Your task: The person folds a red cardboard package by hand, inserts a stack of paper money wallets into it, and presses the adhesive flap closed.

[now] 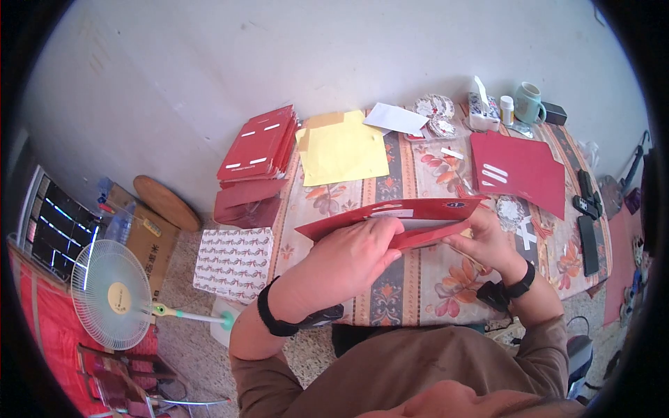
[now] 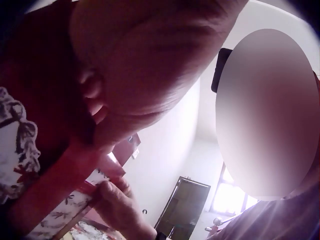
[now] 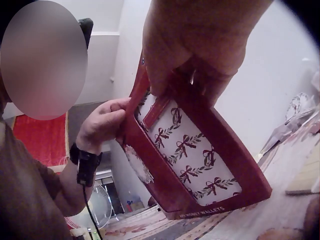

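Both hands hold a red cardboard packet (image 1: pixel 435 207) above the near part of the table, its long opening facing up. My left hand (image 1: pixel 352 254) grips it at the left of the opening, fingers over the upper edge. The right hand (image 1: pixel 488 242) pinches the right end, thumb at the front panel. In the right wrist view, the packet's front (image 3: pixel 245 162) reads "MONEY WALLETS". White patterned card (image 3: pixel 185 145) with bows and sprigs shows through its window, and a scalloped round tag (image 3: pixel 138 164) sits beside that window. Part of the packet's inside is hidden behind my left hand.
Red packets (image 1: pixel 258 143) are stacked at the back left, beside yellow sheets (image 1: pixel 345 157) and a white envelope (image 1: pixel 396 118). Patterned white card (image 1: pixel 233 261) lies front left. Red pieces (image 1: pixel 523 174), a mug (image 1: pixel 527 104) and a dark phone (image 1: pixel 589 245) are at right.
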### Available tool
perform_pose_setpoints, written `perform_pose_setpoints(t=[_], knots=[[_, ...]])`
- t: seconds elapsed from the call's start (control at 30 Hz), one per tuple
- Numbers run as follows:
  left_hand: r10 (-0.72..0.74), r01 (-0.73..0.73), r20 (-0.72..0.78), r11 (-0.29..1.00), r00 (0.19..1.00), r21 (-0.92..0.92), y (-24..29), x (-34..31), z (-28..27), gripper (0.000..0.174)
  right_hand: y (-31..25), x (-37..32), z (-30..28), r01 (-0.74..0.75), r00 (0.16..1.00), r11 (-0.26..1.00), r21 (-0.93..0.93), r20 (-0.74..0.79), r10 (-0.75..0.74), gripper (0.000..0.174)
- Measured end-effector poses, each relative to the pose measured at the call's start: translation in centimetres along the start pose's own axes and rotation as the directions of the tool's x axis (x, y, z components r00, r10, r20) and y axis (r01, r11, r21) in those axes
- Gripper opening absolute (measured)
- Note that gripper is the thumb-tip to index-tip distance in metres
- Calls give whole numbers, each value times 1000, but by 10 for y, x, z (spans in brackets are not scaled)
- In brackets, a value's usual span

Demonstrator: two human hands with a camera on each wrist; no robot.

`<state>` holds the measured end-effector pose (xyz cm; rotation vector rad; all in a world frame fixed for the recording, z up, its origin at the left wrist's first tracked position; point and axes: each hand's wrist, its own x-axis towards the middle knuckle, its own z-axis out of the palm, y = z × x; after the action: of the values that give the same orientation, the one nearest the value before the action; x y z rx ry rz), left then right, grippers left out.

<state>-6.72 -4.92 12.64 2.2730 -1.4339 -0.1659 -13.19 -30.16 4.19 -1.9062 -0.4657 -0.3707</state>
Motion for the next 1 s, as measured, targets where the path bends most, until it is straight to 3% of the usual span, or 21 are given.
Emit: perform_pose_setpoints(t=[0.23, 1.0], knots=[[38, -33, -56, 995, 998, 91, 2, -2, 3, 28, 2, 0, -1, -19, 1000, 1000, 15, 17, 18, 30], [38, -32, -56, 994, 998, 106, 1, 2, 2, 24, 4, 1, -1, 8, 1000, 1000, 4, 0, -8, 29]])
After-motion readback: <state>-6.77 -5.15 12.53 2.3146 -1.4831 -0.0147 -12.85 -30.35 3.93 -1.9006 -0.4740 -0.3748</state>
